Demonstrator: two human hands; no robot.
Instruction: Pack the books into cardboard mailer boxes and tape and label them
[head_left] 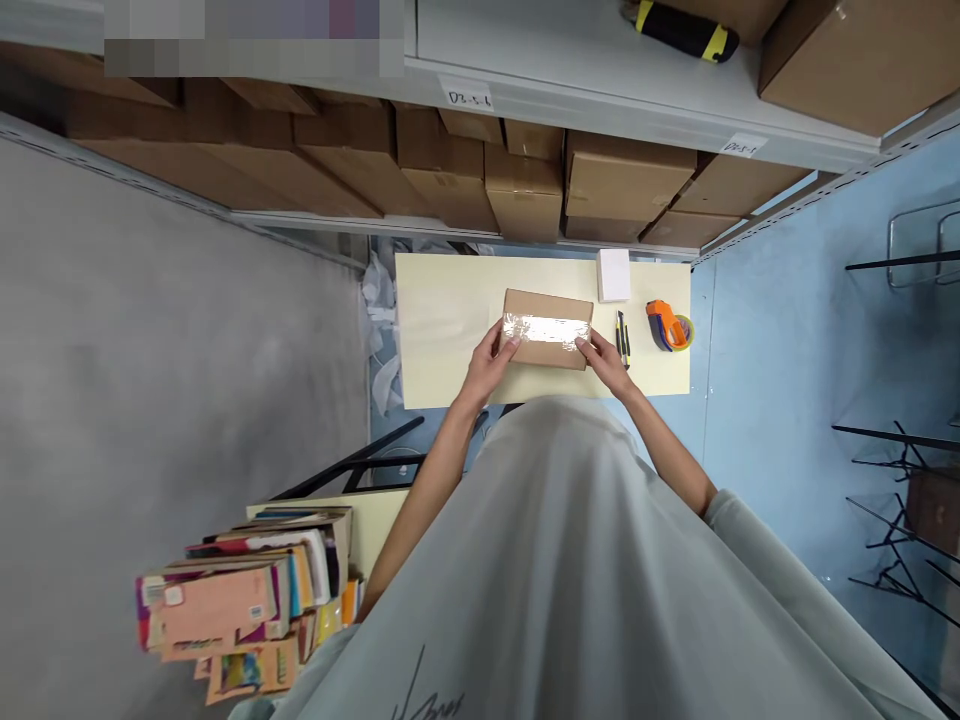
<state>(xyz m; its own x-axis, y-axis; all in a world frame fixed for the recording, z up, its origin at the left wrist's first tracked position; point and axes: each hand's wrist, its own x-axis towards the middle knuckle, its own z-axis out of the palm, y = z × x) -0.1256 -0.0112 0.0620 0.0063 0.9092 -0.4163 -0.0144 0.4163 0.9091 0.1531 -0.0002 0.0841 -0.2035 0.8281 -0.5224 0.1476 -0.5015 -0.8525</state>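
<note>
A small brown cardboard box point(546, 322) lies on the pale yellow table point(442, 330), with a shiny strip of clear tape across its top. My left hand point(495, 358) grips the box's left end, thumb on top over the tape. At the right end my right hand point(606, 360) holds the box the same way, fingers curled round the edge. Both hands are closed on the box.
An orange tape dispenser point(667, 325), a black and yellow utility knife point(622, 338) and a white block point(613, 275) lie right of the box. Shelves of brown cartons point(525, 180) stand behind the table. A stack of colourful books point(247, 600) sits at lower left. Wire racks point(900, 480) stand right.
</note>
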